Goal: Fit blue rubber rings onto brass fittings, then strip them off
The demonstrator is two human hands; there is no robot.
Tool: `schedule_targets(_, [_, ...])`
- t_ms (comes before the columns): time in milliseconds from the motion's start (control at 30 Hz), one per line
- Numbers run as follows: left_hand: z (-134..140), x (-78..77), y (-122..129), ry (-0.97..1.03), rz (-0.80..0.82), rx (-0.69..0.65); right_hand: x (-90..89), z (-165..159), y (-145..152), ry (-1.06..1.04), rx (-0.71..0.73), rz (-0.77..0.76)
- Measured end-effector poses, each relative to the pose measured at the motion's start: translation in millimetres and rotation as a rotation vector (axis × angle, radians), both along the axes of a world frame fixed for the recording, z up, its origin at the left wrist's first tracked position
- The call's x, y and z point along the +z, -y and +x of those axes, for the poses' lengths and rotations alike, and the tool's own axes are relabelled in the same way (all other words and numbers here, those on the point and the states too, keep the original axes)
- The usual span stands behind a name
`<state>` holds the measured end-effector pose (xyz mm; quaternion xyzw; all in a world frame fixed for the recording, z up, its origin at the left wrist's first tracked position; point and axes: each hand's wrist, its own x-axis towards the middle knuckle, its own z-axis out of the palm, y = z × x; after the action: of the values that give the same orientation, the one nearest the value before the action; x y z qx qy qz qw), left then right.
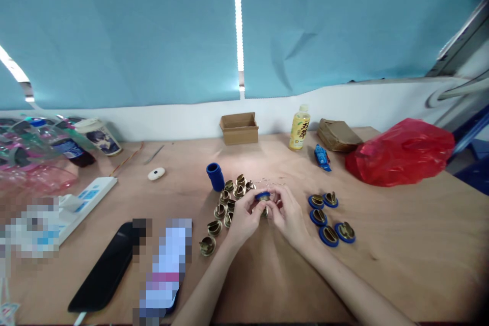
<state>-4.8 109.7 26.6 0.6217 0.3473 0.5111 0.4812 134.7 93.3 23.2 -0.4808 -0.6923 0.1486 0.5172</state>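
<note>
Between both hands, in front of me, is a round brass-coloured fitting with a blue ring (263,196) around it. My left hand (246,214) pinches its left side, with the thumb at the front. My right hand (284,210) grips the right side with bent fingers. Beside my left hand lie several brass-coloured fittings (214,227) without blue rings, each with a raised bar on top; some are partly hidden by the hand. To the right of my right hand lie several fittings with blue rings (329,235). A ribbed blue tube-like piece (215,177) stands behind the left group.
A small cardboard box (240,135), a yellow-labelled bottle (299,128), a blue packet (323,157) and a red plastic bag (401,153) line the back. On the left are a power strip (89,198), a black phone (109,267), a blurred-out phone (166,265) and a cola bottle (69,148).
</note>
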Motion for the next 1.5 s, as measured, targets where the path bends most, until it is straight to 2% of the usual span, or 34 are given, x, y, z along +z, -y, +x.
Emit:
schedule_targets(300, [-1, 3.2, -2, 0.029, -0.008, -0.031, 0.4, 2, -4, -0.003, 0.059, -0.064])
schedule_targets(400, [0, 0.3, -2, 0.003, 0.024, -0.028, 2.6, 5, -7, 0.025, 0.104, -0.036])
schedule_targets(600, [3, 0.1, 0, -0.235, 0.279, 0.129, 2.4, 9, -12, 0.051, 0.130, 0.049])
schedule_targets(733, [0, 1.0, 1, -0.386, 0.458, 0.247, -0.1, 8, -13, 0.037, 0.151, 0.041])
schedule_targets(867, [-2, -7.5, -2, -0.452, 0.526, 0.305, 1.6, 9, -10, 0.047, 0.115, 0.048])
schedule_targets(967, [-1, -15.2, -3, -0.452, 0.507, 0.318, 5.9, 8, -7, 0.051, 0.110, 0.065])
schedule_targets(1100, [1, -19.6, -1, -0.465, 0.391, 0.327, 9.2, 8, -6, 0.046, 0.113, 0.077])
schedule_targets(1267, [3, -17.7, 2, -0.449, 0.271, 0.331, 8.4, 9, -6, 0.098, 0.122, 0.027])
schedule_targets(1500, [2, -10.8, 2, -0.394, 0.221, 0.344, 0.1, 8, -9, 0.034, 0.132, -0.041])
